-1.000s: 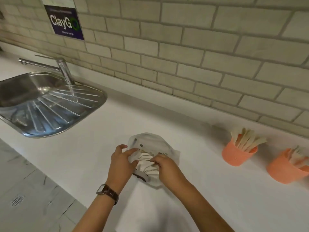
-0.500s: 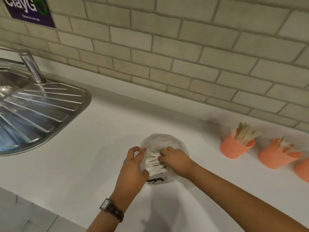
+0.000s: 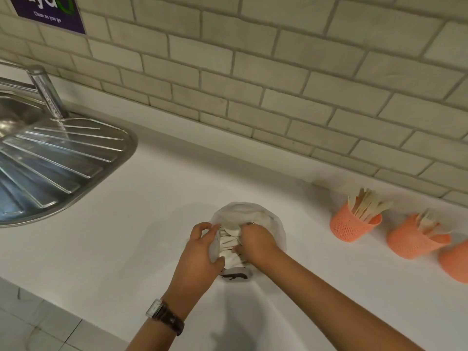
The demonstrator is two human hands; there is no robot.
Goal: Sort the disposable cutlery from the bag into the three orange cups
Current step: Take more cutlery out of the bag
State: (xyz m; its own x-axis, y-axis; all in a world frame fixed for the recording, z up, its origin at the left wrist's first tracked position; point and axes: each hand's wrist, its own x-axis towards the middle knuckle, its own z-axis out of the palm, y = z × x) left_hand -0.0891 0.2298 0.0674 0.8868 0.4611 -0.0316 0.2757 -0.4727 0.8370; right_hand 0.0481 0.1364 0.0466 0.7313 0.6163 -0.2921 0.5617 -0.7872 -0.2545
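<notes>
Head view, looking down on a white counter [image 3: 121,236]. Near its middle, a translucent white bag [image 3: 253,211], lying on the surface with its mouth toward the viewer and a dark printed mark on the near side. Left hand [image 3: 200,252] gripping the bag's left edge, thumb curled over the plastic on the near side, fingers hooked over it farther back. Brown-strapped wristwatch [image 3: 164,316] on that wrist. Right hand [image 3: 255,244] inside the bag's mouth, fingers curled over a bundle of pale cutlery [image 3: 229,243], thumb closing on it from the near side. Impossible to tell which kind of piece. Hands just beside each other, cutlery between them.

Off to the right, near the wall, a row of three mesh-patterned cups. First orange cup [image 3: 349,228] holding a fan of wooden utensils [image 3: 367,206] leaning right. Just beside it, second orange cup [image 3: 410,245], with more pale utensils [image 3: 428,224]. Third orange cup [image 3: 453,262] cut off by the frame's right edge, contents out of sight. All three well apart from the bag.

At left, a ribbed stainless-steel drainboard [image 3: 50,160] set into the counter, chrome tap [image 3: 46,93] at its back. Behind, a brick-tiled wall [image 3: 278,72] with a cropped purple sign [image 3: 48,11] at top left. Bottom left, pale tiled floor [image 3: 30,325].
</notes>
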